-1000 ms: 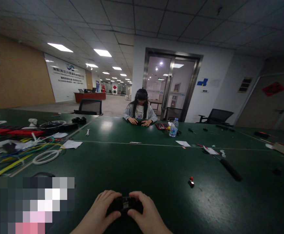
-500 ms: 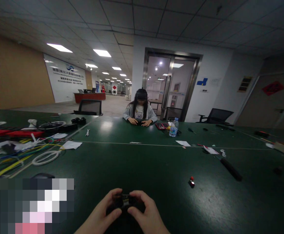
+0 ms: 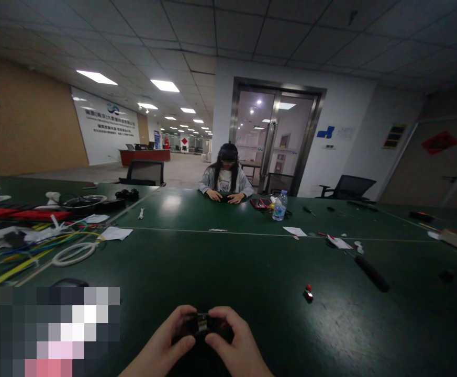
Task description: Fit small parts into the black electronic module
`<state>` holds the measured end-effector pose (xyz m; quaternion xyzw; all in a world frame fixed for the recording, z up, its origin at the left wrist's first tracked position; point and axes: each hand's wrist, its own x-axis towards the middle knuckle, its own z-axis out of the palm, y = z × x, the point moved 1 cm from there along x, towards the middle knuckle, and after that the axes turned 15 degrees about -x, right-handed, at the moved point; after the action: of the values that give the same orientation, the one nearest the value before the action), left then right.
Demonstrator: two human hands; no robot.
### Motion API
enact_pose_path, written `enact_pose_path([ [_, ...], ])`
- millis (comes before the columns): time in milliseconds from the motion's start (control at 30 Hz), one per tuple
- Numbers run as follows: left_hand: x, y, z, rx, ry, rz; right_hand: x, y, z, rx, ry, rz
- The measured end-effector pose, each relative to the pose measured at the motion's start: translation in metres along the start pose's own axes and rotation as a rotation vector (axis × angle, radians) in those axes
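Note:
Both hands are close together at the bottom middle of the head view, above the green tabletop (image 3: 197,267). My left hand (image 3: 171,335) curls its thumb and fingers round the left end of a small black object (image 3: 202,323). On the object's other end, my right hand (image 3: 232,332) grips with thumb and fingers. A paler, metallic-looking patch shows in the middle of the object, between the thumbs and fingertips. Most of the rest is hidden by the hands and shadow, so its kind cannot be told.
A small red-and-silver item (image 3: 309,293) lies to the right, a black rod-like item (image 3: 371,272) beyond it. Cables and a coiled white hose (image 3: 75,254) crowd the left. A water bottle (image 3: 279,206) stands near a person (image 3: 225,175) seated opposite. A wrench (image 3: 141,213) lies far left.

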<state>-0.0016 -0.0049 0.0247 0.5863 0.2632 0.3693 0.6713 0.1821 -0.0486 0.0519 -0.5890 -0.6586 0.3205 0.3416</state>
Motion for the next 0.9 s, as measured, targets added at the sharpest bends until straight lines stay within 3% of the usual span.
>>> enact_pose_path([
  [200,0.000,-0.001,-0.001,0.008,0.037,-0.027,0.000,0.001,0.001,0.014,-0.004,0.000],
  [900,0.002,-0.001,-0.001,0.032,0.005,-0.013,0.002,0.008,0.005,-0.025,0.013,-0.062],
])
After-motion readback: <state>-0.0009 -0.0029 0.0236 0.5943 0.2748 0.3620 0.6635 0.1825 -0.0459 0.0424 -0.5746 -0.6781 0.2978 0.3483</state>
